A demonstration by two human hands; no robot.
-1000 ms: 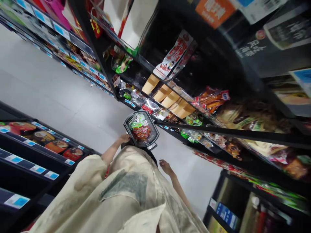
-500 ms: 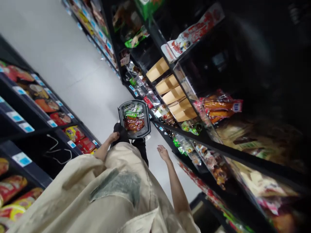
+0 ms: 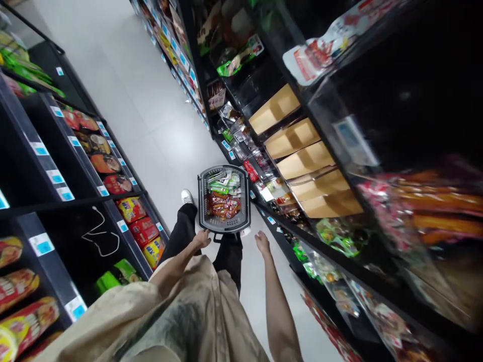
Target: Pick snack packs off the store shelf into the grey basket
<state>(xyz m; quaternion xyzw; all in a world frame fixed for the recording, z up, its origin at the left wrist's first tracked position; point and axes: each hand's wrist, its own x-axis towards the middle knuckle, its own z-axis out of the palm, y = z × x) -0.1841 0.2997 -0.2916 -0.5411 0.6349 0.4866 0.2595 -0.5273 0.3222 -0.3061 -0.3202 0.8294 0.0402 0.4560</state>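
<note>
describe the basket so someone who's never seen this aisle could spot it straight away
Look along the pale floor between the dark shelves. Low in the middle, the left hand grips the basket: grey plastic, holding green and red snack packs, the only container off the shelves.

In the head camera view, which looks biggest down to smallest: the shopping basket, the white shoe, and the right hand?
1. shopping basket
2. right hand
3. white shoe, though it lies farther from the camera, so this ranking is unsure.

Our left hand (image 3: 202,238) grips the near rim of a grey basket (image 3: 204,201) filled with snack packets (image 3: 223,197). Our right hand (image 3: 262,243) hangs empty, fingers loose, just beside the basket, near the shelves (image 3: 302,151).
</note>
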